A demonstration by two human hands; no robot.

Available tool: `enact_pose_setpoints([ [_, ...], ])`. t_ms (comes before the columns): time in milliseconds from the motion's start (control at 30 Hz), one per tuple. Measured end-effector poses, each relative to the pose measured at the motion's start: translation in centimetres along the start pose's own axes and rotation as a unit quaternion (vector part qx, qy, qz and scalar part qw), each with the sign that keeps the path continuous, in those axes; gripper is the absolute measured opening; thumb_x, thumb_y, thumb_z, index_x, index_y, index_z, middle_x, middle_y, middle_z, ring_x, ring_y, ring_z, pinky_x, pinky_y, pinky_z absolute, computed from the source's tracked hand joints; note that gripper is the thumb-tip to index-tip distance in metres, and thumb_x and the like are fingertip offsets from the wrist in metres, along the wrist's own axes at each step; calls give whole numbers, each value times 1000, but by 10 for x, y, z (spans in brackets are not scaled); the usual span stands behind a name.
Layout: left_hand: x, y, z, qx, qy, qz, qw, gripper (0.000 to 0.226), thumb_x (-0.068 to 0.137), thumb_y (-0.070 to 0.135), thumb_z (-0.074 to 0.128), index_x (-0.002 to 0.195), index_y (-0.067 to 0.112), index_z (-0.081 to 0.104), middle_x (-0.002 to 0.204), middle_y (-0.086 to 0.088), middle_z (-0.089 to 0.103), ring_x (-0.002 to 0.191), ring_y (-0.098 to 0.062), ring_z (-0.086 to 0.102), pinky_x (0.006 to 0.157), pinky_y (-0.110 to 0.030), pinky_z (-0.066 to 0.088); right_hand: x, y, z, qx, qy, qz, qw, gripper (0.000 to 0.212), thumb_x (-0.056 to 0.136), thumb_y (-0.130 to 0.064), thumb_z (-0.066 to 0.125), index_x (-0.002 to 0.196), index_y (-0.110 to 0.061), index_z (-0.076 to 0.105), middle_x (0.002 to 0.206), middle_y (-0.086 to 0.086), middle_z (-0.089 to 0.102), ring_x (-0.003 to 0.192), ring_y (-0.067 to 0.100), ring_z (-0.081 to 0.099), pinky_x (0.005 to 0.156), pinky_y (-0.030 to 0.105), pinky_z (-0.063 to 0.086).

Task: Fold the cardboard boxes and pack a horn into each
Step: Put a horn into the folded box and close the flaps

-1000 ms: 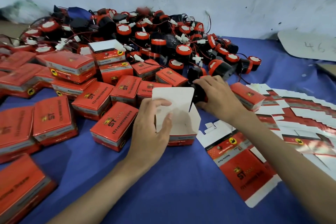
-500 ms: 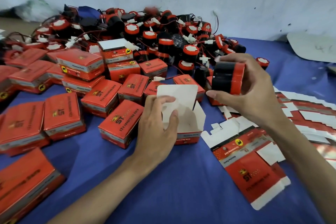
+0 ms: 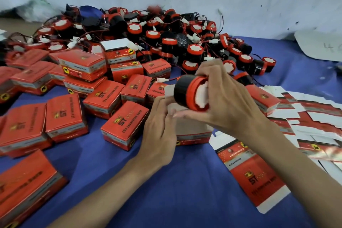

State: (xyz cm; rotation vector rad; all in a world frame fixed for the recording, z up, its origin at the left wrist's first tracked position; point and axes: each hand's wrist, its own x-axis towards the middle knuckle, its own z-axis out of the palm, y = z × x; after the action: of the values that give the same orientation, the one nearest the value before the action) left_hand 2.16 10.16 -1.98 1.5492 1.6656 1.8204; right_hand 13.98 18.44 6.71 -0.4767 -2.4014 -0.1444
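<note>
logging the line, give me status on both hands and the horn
Right grip holds horn above open box, not in yet. Left grip steadies the box top. Box mouth hidden by hands; no block seen.

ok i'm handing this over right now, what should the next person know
Right hand grips a horn just above the open box, not yet inside.
Left hand holds that box steady.
Many closed boxes lie to the left; loose horns are piled behind; flat boxes lie to the right.
To do: drop the horn in, close the flaps, then fold and fill the rest.
</note>
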Motion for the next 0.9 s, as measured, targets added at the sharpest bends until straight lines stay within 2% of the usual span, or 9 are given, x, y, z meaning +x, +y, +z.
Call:
enact_pose_setpoints([
  [100,0,-3,0,-41,9,-28,999,23,98,20,34,111,23,53,109,6,59,104,-13,57,88,-31,46,-2,-7,-4,-63,9,-35,997,76,74,-68,61,95,5,58,109,23,53,86,31,55,63,36,53],
  [233,2,-2,1,-63,10,-33,997,33,95,12,33,120,17,55,118,0,60,114,-17,56,97,-37,45,-8,-7,-4,-119,4,-57,991,76,73,-70,59,99,1,62,93,15,61,85,32,56,73,37,49],
  [333,2,-1,-1,-74,21,-46,996,37,91,9,33,118,12,58,116,2,60,114,-11,55,96,-24,43,-13,-2,4,-73,-78,-47,993,77,69,-56,70,118,2,59,95,12,67,90,26,60,65,34,53],
  [400,4,-1,-2,-54,32,-52,997,40,87,8,33,117,11,59,116,6,60,112,-1,53,92,-12,38,-20,7,13,-86,-126,-90,984,72,73,-37,77,125,6,55,93,13,69,90,26,62,66,35,53],
  [467,6,1,-3,-39,38,-56,997,40,86,8,32,115,12,60,115,8,59,110,5,51,89,-6,34,-25,14,19,-112,-131,-130,977,58,72,-21,81,120,4,62,87,10,72,83,25,68,61,31,51],
  [567,4,4,-1,-36,43,-61,997,34,88,12,35,112,15,59,112,9,59,106,3,53,87,-8,36,-28,17,20,-73,-113,-109,985,49,59,-9,89,105,-4,72,78,4,73,74,22,69,53,27,51],
  [667,2,5,4,-52,37,-104,993,22,88,29,46,110,28,52,106,10,57,99,-5,56,84,-23,47,-25,17,16,-41,-148,-82,985,48,69,-2,81,116,-9,69,88,7,73,87,24,69,56,31,53],
  [767,2,2,8,-26,32,-109,993,27,90,22,62,105,35,44,106,11,54,99,-8,56,81,-27,50,-25,13,12,-83,-219,-33,972,51,90,-10,56,138,-24,47,121,2,61,116,20,55,72,32,48],
  [900,2,0,10,-25,24,-101,994,38,88,15,67,105,38,41,107,12,53,100,-3,54,79,-16,47,-21,5,13,-154,-249,-8,956,36,87,-12,53,121,-20,48,112,1,58,106,20,57,62,31,40],
])
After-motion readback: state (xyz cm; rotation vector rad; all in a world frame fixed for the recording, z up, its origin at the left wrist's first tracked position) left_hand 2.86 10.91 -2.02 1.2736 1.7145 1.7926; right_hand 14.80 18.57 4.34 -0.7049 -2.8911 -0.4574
